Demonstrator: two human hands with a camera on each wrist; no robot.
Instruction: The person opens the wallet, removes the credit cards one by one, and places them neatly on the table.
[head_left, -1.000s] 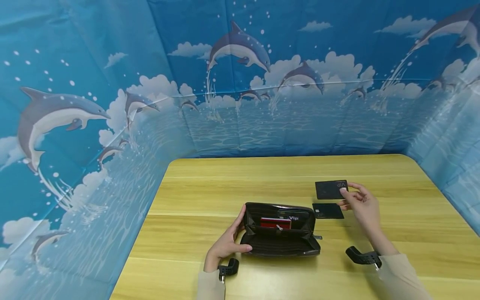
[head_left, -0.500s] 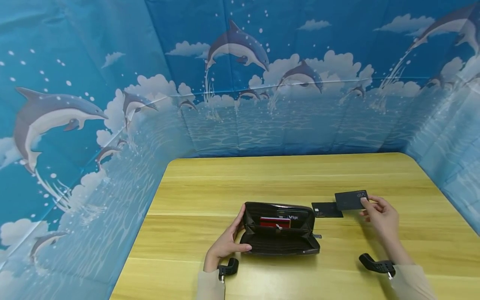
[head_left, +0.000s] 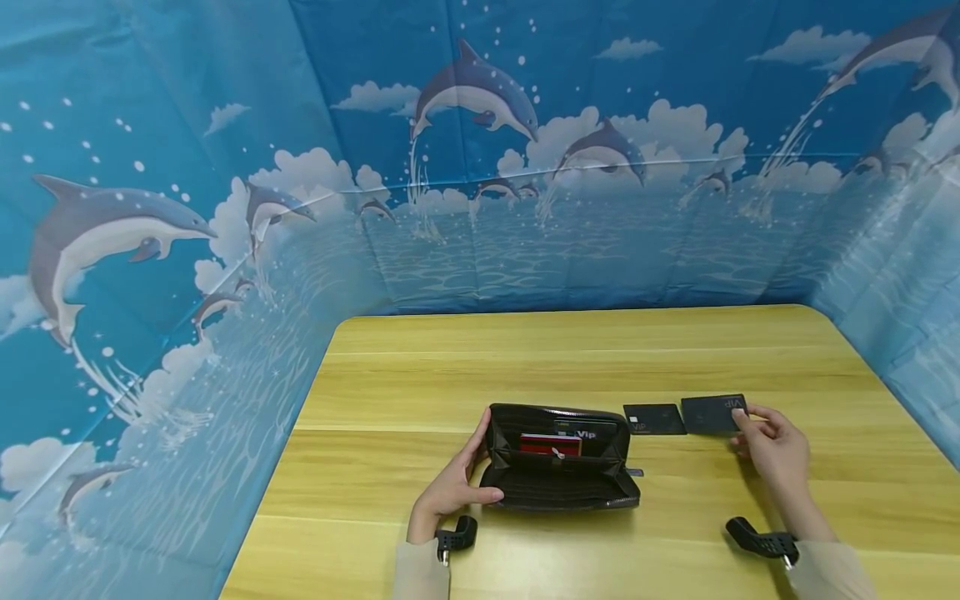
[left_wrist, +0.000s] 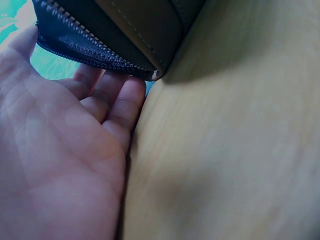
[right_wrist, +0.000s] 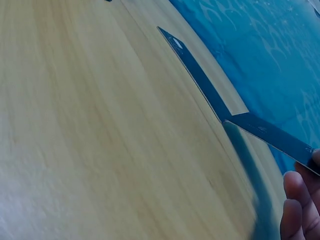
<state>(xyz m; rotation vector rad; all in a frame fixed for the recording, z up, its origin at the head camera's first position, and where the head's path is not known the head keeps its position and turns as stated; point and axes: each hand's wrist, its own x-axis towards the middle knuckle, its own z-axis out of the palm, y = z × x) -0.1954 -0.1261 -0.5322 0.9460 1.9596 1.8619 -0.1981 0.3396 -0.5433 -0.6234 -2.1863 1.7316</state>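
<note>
An open black zip wallet [head_left: 558, 493] lies on the table. My left hand [head_left: 452, 490] holds its left end, thumb at the front corner and fingers along the back corner; in the left wrist view the fingertips meet the zip edge [left_wrist: 100, 45]. Inside the wallet stand a red card [head_left: 551, 447] and a dark card marked Vip [head_left: 588, 434]. To the right, my right hand [head_left: 778, 450] pinches a black VIP card [head_left: 705, 415] by its right end. In the right wrist view this card slopes, its far end low beside another black card [right_wrist: 200, 80] lying flat.
The yellow wooden table [head_left: 420, 367] reaches back to a blue dolphin-printed curtain [head_left: 480, 250]. The wallet's zip pull [head_left: 634, 472] sticks out at its right side. Black wrist mounts [head_left: 761, 542] sit at both sleeves.
My right hand has carried the VIP card rightward and down, from behind the flat black card to its right side. The left hand and the wallet have stayed in place.
</note>
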